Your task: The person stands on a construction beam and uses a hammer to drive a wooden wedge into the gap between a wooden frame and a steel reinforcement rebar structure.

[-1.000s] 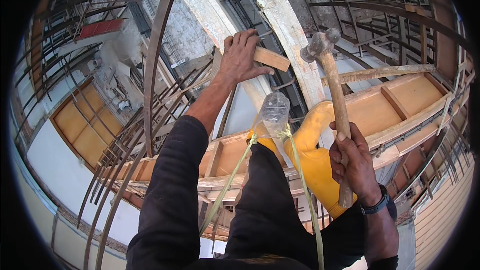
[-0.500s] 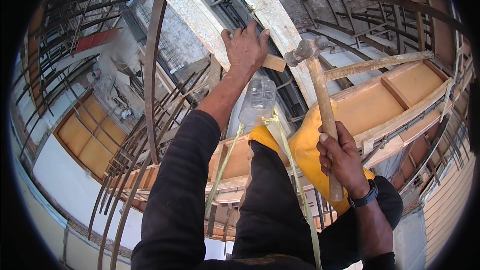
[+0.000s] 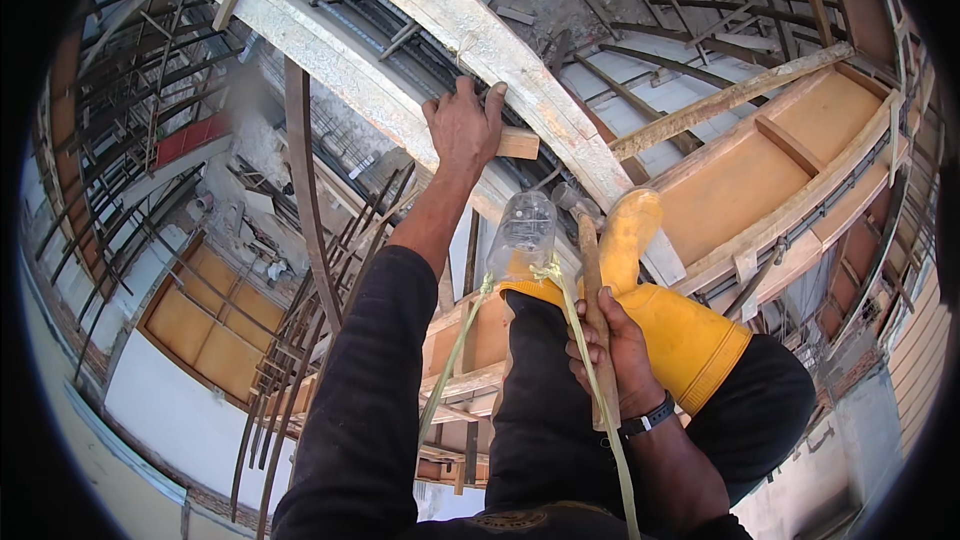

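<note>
My right hand (image 3: pixel 622 352) is wrapped round the wooden handle of a hammer (image 3: pixel 598 285). Its metal head lies low beside the beam formwork, just left of a yellow boot (image 3: pixel 630 240). Farther forward, my left hand (image 3: pixel 463 128) grips a short wooden block (image 3: pixel 518 144) set across the channel between two pale boards. The palm and fingers hide the block's left part. Steel reinforcing bars (image 3: pixel 400 40) run inside that channel. A clear plastic container like a cut bottle (image 3: pixel 524 228) hangs from yellow-green strings (image 3: pixel 455 365) between my arms.
Pale formwork boards (image 3: pixel 540 105) cross diagonally ahead. A wooden panel form (image 3: pixel 760 175) stretches to the right. Timber poles (image 3: pixel 310 180) stand on the left, above a lower level with rubble (image 3: pixel 260 230) and orange-brown panels (image 3: pixel 215 320).
The hammer has come down and left, from raised beside the block to low near the boot. My left hand stays at the block. The view has shifted.
</note>
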A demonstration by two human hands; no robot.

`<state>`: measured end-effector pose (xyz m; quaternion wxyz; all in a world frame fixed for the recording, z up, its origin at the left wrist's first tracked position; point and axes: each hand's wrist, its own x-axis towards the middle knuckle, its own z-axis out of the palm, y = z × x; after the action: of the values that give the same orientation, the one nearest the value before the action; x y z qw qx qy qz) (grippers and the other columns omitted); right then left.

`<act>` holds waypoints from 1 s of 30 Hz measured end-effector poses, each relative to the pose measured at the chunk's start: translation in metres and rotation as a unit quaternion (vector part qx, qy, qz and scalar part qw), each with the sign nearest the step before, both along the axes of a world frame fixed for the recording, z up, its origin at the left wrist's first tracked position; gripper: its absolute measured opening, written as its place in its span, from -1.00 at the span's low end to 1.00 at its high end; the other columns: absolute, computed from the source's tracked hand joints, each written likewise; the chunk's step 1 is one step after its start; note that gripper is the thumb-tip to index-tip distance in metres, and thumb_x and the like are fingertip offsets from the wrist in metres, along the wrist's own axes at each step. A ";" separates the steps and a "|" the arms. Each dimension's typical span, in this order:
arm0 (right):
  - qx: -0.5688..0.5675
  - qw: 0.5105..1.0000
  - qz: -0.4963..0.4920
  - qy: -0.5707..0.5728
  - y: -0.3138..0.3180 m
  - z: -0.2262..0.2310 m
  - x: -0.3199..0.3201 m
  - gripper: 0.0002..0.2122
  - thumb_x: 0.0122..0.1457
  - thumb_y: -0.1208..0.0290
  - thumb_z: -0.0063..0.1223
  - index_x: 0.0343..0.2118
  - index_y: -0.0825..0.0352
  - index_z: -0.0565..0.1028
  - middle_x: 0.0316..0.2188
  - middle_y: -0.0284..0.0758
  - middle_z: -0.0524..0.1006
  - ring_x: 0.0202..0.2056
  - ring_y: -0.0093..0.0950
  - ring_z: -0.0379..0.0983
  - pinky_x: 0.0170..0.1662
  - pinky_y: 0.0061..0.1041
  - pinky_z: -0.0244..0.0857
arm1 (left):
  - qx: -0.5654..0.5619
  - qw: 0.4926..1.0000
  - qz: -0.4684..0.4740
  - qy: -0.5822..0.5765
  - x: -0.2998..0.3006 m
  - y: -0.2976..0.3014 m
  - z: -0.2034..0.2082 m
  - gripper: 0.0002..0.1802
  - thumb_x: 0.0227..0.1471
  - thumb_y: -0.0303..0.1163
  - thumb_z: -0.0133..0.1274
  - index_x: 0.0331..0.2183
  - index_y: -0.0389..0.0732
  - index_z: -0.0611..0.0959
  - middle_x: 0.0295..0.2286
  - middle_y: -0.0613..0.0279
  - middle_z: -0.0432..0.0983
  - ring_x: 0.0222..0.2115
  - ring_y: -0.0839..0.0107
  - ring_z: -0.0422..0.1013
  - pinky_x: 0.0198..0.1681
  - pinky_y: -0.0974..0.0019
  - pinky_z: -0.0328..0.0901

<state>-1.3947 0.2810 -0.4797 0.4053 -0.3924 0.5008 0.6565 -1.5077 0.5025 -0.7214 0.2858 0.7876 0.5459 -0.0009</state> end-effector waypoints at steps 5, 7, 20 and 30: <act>-0.008 0.962 -0.251 0.106 -0.003 -0.009 -0.015 -0.68 0.41 0.03 -0.06 -0.19 0.24 0.44 -0.59 -0.58 0.31 -0.63 -0.77 0.25 -0.58 -0.75 0.16 | 0.009 1.000 0.025 0.006 0.000 0.004 -0.010 -0.49 0.28 0.04 -0.04 -0.24 -0.31 0.53 -0.49 -0.20 0.58 -0.34 -0.14 0.49 -0.03 -0.08 0.15; -0.017 0.943 -0.317 0.103 -0.005 -0.006 -0.030 -0.66 0.41 0.01 -0.07 -0.19 0.25 0.43 -0.57 -0.55 0.31 -0.61 -0.72 0.27 -0.55 -0.67 0.21 | 0.007 1.000 0.027 -0.004 0.002 0.002 -0.010 -0.52 0.28 0.00 -0.03 -0.22 -0.31 0.53 -0.47 -0.23 0.58 -0.34 -0.15 0.49 -0.02 -0.08 0.15; 0.024 0.919 -0.376 0.114 0.044 -0.024 -0.035 -0.71 0.41 0.11 -0.07 -0.25 0.28 0.42 -0.54 -0.51 0.30 -0.60 -0.68 0.27 -0.53 -0.62 0.22 | -0.032 0.998 0.052 -0.004 -0.004 0.006 -0.015 -0.62 0.33 -0.10 -0.12 -0.22 -0.26 0.49 -0.39 -0.14 0.55 -0.30 -0.11 0.45 -0.04 -0.05 0.13; 0.058 0.913 -0.363 0.177 0.055 -0.043 -0.058 -0.65 0.41 0.02 -0.09 -0.39 0.19 0.35 -0.61 -0.54 0.30 -0.67 -0.69 0.20 -0.57 -0.64 0.16 | 0.043 0.997 0.056 -0.026 0.002 0.001 -0.015 -0.69 0.34 -0.19 -0.14 -0.23 -0.25 0.50 -0.40 -0.08 0.52 -0.27 -0.07 0.42 -0.06 -0.07 0.14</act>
<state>-1.4528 0.3362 -0.5224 0.5424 -0.0362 0.6336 0.5505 -1.5055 0.5038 -0.7361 0.2658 0.7668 0.5812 0.0592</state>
